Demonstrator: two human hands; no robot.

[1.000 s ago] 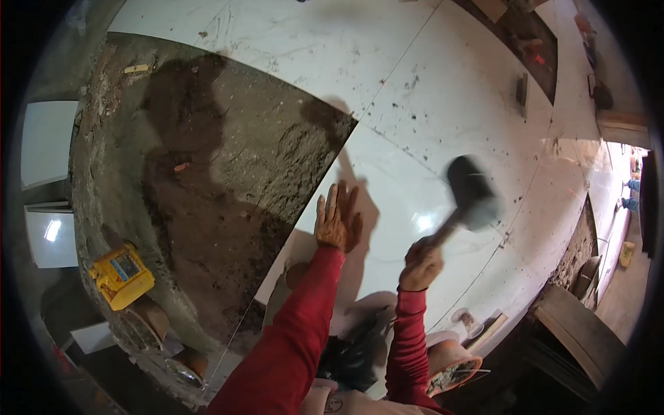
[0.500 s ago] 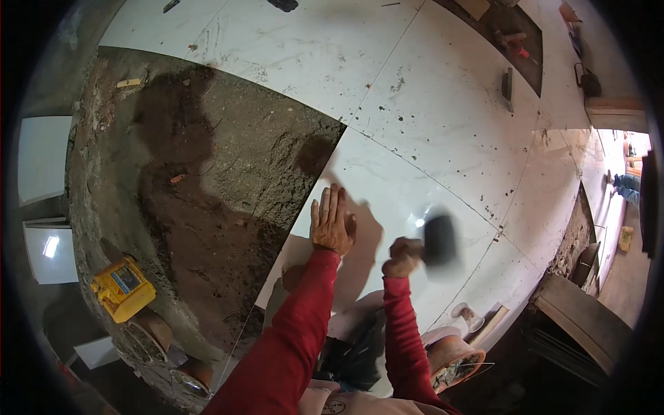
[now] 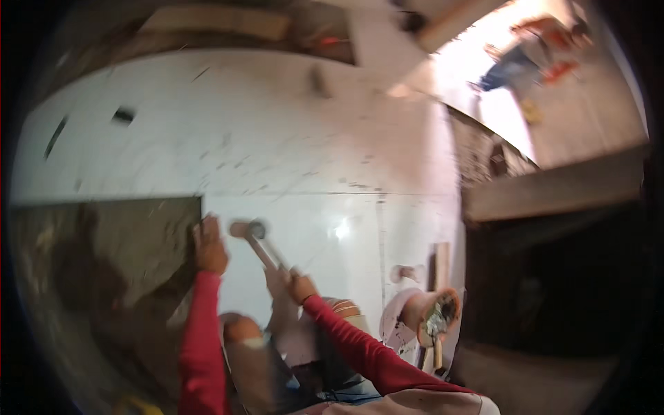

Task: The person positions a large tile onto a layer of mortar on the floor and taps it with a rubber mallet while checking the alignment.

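My left hand [image 3: 210, 245] lies flat, fingers stretched out, on the left edge of a glossy white floor tile [image 3: 311, 238]. Beside that edge is a sunken patch of rough grey mortar [image 3: 138, 238]. Closed round the handle of a mallet [image 3: 266, 250], my right hand [image 3: 301, 286] is over the same tile. The mallet's head is close to the right of my left hand; blur hides whether it touches the tile. My knees show at the tile's near side.
An orange-brown bucket [image 3: 413, 309] with grey residue stands at the right, beside a wooden strip [image 3: 442, 266]. Farther right a thick beam-like edge [image 3: 553, 183] borders a dark space. Dark scraps [image 3: 124, 115] lie on the far tiles. Another person [image 3: 532, 52] is in the bright area at upper right.
The view has swung to the right, bringing the other person and the doorway further in. The mallet has moved from right of my right hand to ahead of it, nearer my left hand.
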